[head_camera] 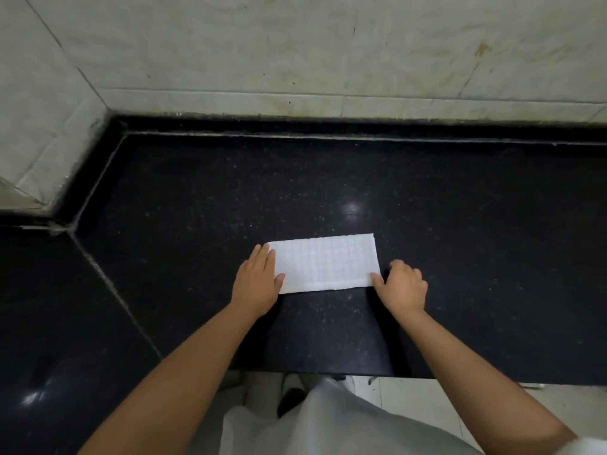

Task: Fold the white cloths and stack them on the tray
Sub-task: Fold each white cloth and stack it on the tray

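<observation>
Looking down through the head camera, I see one white cloth [323,263] lying flat on the black bench [197,192], folded into a long rectangle with a faint grid pattern. I take the cloth as my landmark. My left hand [258,280] lies flat and released at the cloth's left end, fingers straight and together along that short edge, the thumb resting on the cloth's near-left corner. My right hand [401,285] sits at the cloth's near-right corner, fingers curled loosely; the thumb touches that corner, but I cannot tell whether the grip is pinching the cloth or only pressing on it. Beyond the cloth, the bench runs back to a pale tiled wall [328,54]. On the near side of the cloth, past the bench edge, light clothing [328,421] and a pale floor [427,399] show.
</observation>
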The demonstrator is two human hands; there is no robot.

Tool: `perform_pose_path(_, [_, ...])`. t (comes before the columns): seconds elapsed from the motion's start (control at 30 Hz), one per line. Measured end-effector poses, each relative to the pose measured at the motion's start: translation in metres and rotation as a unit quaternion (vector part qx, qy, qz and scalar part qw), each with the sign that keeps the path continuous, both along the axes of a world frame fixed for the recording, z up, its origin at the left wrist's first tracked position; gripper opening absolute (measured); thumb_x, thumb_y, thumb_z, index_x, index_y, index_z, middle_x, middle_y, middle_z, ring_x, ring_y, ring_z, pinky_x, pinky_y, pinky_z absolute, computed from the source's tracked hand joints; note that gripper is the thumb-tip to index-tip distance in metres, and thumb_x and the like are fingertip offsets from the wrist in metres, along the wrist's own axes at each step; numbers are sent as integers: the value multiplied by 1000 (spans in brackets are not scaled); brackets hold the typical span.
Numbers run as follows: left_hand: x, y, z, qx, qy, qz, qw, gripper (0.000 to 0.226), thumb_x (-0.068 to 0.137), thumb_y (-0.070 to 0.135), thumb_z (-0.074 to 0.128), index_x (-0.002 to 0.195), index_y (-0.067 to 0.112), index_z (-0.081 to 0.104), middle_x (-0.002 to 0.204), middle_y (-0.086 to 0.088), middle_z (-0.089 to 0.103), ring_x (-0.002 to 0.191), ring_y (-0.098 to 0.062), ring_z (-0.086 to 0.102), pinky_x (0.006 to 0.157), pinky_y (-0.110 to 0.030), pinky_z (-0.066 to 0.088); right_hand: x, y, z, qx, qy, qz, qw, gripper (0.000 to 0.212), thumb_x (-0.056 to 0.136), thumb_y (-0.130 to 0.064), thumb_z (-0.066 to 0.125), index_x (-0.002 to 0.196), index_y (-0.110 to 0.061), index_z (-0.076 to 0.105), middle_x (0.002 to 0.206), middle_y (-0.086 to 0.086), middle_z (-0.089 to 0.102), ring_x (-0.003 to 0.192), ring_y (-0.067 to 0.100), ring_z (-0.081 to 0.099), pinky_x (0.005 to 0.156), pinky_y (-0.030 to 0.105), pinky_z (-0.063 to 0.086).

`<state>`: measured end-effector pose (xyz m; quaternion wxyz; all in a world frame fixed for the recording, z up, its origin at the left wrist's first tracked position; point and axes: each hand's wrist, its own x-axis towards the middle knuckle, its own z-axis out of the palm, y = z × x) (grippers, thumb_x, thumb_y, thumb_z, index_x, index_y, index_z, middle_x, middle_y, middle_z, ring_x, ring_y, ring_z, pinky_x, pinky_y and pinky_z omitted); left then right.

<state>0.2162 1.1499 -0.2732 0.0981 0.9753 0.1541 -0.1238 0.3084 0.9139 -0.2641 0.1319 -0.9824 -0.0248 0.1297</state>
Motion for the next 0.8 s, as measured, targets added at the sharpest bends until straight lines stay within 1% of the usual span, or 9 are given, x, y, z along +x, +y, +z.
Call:
perform_pose_path(0.03, [5, -2, -3, 4, 18, 4, 1000, 61, 101, 36, 28, 149, 7, 4, 159, -8, -3, 147, -22, -3, 120, -38, 10, 2, 6, 0, -11, 17, -8, 1000, 40, 89, -36, 51, 113, -4, 52, 119, 14, 57, 112, 32, 47, 91, 40, 39])
perform_pose_path(0.1, [11, -7, -10, 6, 44, 10, 999, 63, 100, 40, 23, 149, 8, -3, 158, -6, -11, 146, -21, -11, 120, -39, 3, 6, 15, -2, -21, 45, -31, 998, 34, 89, -31, 50, 108, -3, 54, 118, 15, 57, 112, 31, 47, 91, 39, 40])
perform_pose_path(0.17, [13, -8, -16, 6, 67, 14, 998, 65, 100, 43, 20, 148, 8, -6, 158, -6, -15, 145, -21, -14, 119, -40, -1, 9, 19, -5, -14, 56, -50, 997, 29, 89, -26, 49, 103, -2, 57, 115, 15, 57, 111, 31, 46, 90, 38, 41])
perform_pose_path(0.27, [13, -9, -24, 9, 63, 16, 998, 66, 100, 44, 18, 148, 7, -7, 157, -7, -15, 145, -21, -14, 119, -40, -4, 6, 20, -7, 3, 33, -38, 999, 22, 89, -18, 47, 97, -1, 59, 110, 16, 58, 107, 31, 46, 86, 37, 41])
perform_pose_path(0.4, [12, -11, -28, -1, 44, 23, 999, 66, 99, 43, 20, 148, 7, -5, 157, -8, -14, 146, -22, -13, 119, -41, -6, 0, 25, -8, -28, 4, -20, 999, 21, 90, -17, 46, 106, -4, 52, 111, 15, 58, 105, 30, 50, 84, 35, 43])
perform_pose_path(0.53, [10, -10, -28, 5, 43, 20, 999, 66, 99, 43, 19, 148, 7, -5, 157, -9, -14, 146, -22, -13, 118, -40, -6, 5, 32, -1, -80, 81, -24, 993, 28, 90, -13, 47, 115, -2, 40, 119, 19, 55, 108, 32, 54, 86, 37, 46])
perform_pose_path(0.63, [12, -10, -26, 10, 51, 17, 998, 66, 99, 44, 17, 148, 6, -8, 157, -8, -16, 145, -21, -15, 118, -37, -7, 14, 38, 2, -35, 129, -62, 989, 36, 89, -8, 48, 120, 4, 37, 125, 23, 51, 113, 36, 52, 91, 40, 46])
perform_pose_path(0.7, [11, -11, -26, 8, 48, 19, 999, 66, 99, 44, 17, 148, 6, -8, 157, -8, -16, 145, -20, -15, 118, -36, -8, 13, 41, 2, -9, 115, -65, 991, 31, 89, -3, 47, 117, 5, 40, 120, 23, 54, 108, 35, 55, 86, 39, 48])
perform_pose_path(0.8, [12, -11, -26, 6, 31, 25, 999, 67, 99, 43, 19, 148, 6, -7, 157, -8, -14, 145, -20, -14, 118, -36, -7, 7, 42, 1, 29, 55, -43, 997, 22, 88, 5, 39, 110, 3, 45, 109, 21, 57, 87, 28, 57, 73, 36, 49])
